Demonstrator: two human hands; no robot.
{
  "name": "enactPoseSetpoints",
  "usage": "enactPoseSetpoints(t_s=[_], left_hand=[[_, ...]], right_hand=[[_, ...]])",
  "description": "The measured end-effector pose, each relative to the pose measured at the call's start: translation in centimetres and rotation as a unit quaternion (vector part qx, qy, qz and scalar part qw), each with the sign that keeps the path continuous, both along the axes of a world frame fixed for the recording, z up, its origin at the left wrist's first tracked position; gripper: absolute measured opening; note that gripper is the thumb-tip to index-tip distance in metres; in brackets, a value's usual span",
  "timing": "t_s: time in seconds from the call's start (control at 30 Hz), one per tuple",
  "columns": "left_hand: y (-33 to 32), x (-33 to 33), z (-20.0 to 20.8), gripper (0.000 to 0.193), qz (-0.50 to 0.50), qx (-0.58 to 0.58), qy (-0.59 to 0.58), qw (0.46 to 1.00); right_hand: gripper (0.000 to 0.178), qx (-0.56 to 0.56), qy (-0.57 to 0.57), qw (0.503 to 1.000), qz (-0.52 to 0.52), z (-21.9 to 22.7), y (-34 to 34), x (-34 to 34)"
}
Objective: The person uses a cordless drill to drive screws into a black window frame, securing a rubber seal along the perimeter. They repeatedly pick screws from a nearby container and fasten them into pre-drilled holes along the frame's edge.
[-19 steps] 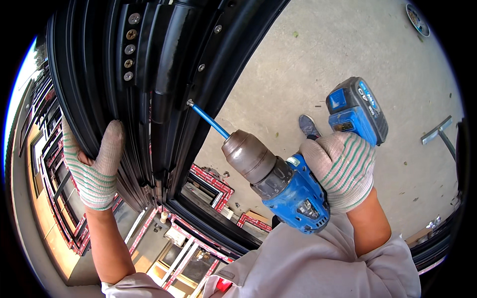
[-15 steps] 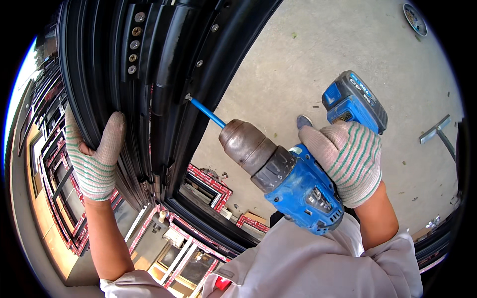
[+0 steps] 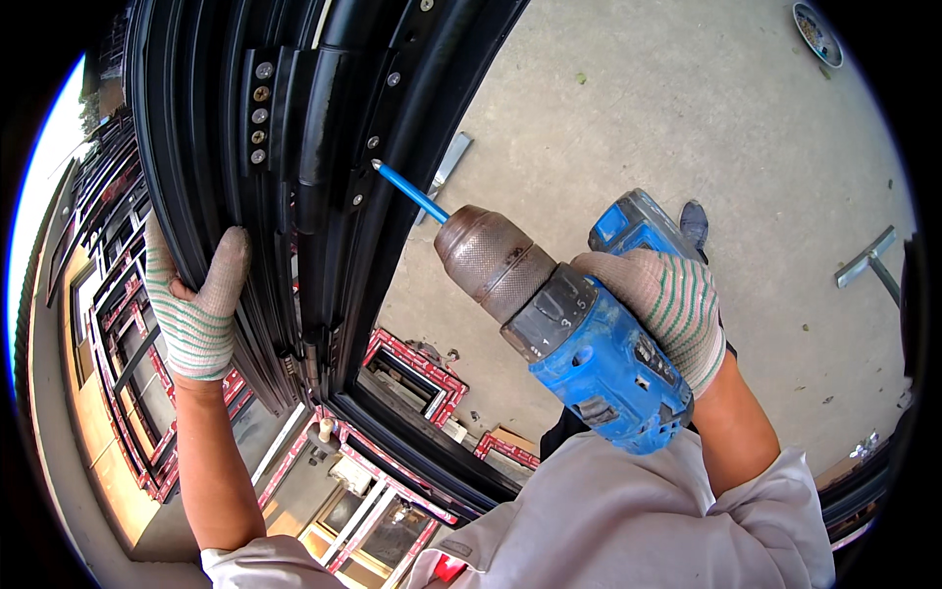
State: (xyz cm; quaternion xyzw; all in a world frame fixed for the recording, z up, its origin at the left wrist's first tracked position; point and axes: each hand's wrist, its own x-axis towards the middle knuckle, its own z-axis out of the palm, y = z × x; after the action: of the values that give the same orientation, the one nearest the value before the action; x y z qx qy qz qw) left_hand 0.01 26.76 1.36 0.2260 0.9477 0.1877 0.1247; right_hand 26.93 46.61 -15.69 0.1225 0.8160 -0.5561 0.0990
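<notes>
My left hand [image 3: 204,309], in a striped knit glove, grips the edge of a black metal window or door frame [image 3: 211,147], thumb on the near face and the other fingers partly hidden. In my gloved right hand [image 3: 677,304] is a blue cordless drill [image 3: 613,363], its handle hidden in my grip. A blue screwdriver bit [image 3: 412,190] points up and left from the chuck. Its tip appears between two screw heads, the upper [image 3: 373,142] and the lower [image 3: 357,200], on neither. Left of them, a black hinge [image 3: 259,103] carries a row of several screws.
Red-and-white taped frames [image 3: 432,378] lie below, and more stand stacked at the left [image 3: 128,314]. A round dish [image 3: 817,35] of small parts sits on the concrete floor [image 3: 628,108]. Metal stand feet show at the right [image 3: 865,257] and beside the frame [image 3: 453,162].
The bit has come off the lower screw head, its tip now higher. The drill has tilted, so its battery shows less behind my right hand. My left hand keeps its hold on the frame.
</notes>
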Motion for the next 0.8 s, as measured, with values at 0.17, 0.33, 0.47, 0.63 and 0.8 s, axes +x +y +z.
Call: enactPoseSetpoints(t_s=[0.17,0.33,0.47,0.63,0.8], left_hand=[[0.02,0.34,-0.34,0.052,0.004,0.020,0.001,1.000],[-0.32,-0.02,0.06,0.063,0.018,-0.014,-0.004,1.000],[-0.43,-0.25,0.32,0.062,0.025,-0.020,-0.003,0.999],[-0.44,-0.16,0.15,0.061,0.018,-0.007,0.002,1.000],[-0.51,0.02,0.15,0.059,0.046,-0.002,-0.003,0.999]], right_hand=[[0.038,-0.039,0.058,0.995,-0.066,-0.75,-0.39,0.04],[0.042,-0.059,0.077,0.993,-0.066,-0.36,-0.08,-0.40],[0.041,-0.078,0.073,0.992,-0.068,-0.19,0.04,-0.75],[0.037,-0.061,0.038,0.997,-0.036,-0.78,0.01,-0.82],[0.033,0.091,0.081,0.992,-0.028,-0.45,0.12,-0.57]])
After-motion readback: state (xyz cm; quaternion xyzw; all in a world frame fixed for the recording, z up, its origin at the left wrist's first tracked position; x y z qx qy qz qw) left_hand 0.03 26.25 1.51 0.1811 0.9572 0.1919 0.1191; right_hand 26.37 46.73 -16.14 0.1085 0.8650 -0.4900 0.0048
